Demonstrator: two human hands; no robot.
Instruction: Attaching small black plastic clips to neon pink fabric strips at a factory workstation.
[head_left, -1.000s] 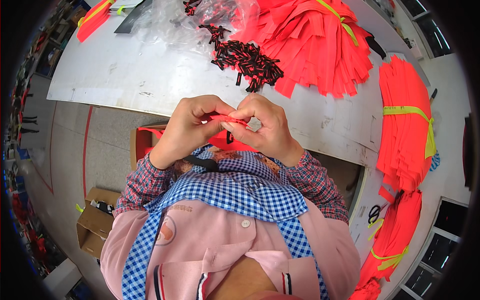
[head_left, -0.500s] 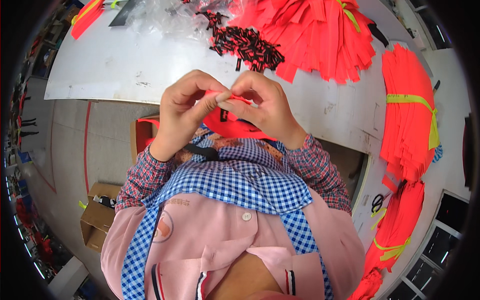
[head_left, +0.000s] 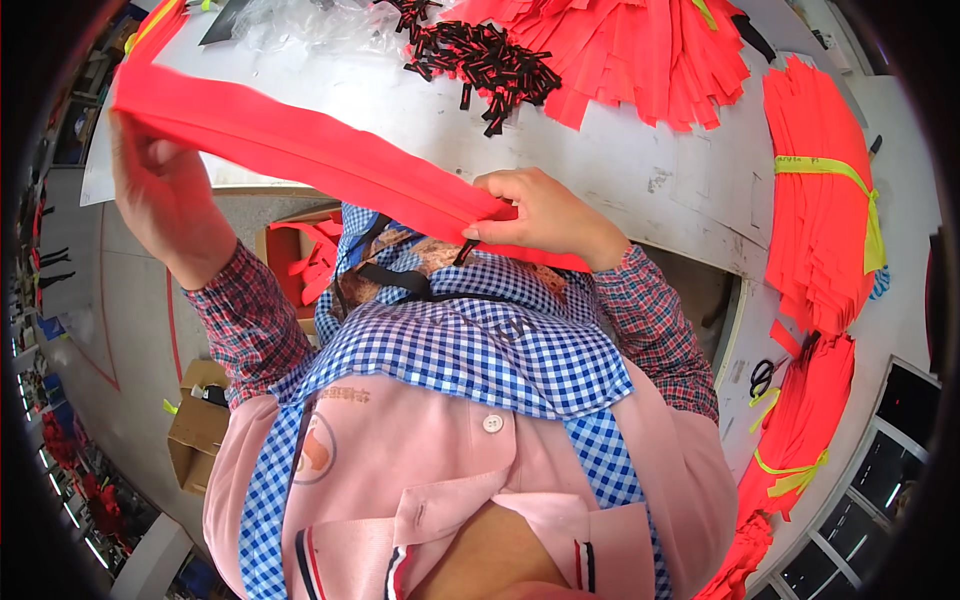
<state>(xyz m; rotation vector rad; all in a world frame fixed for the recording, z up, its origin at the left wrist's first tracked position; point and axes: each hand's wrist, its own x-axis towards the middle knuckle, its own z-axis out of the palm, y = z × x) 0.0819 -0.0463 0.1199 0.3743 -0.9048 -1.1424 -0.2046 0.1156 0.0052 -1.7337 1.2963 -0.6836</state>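
Observation:
A long coral-red zipper strip (head_left: 310,150) with a seam along its middle stretches slantwise in front of me. My left hand (head_left: 165,200) is raised at the left and closed on the strip's far end, its fingers partly hidden behind the fabric. Lower and to the right, my right hand (head_left: 545,215) pinches the strip near its other end. A small black pull tab (head_left: 465,252) hangs from the strip just beside my right fingertips. Below my right hand the rest of the strip lies against my blue checked apron (head_left: 470,360).
On the white table (head_left: 640,190) lie a pile of small black-and-red pieces (head_left: 485,65), a fan of red strips (head_left: 640,60) and clear plastic bags (head_left: 310,25). Tied red bundles (head_left: 820,220) and black scissors (head_left: 762,376) are at the right. A cardboard box (head_left: 198,425) stands on the floor.
My hands were together over the bunched strip. My left hand has swung out to the upper left, drawing the strip taut; the right hand has shifted slightly right and keeps its pinch.

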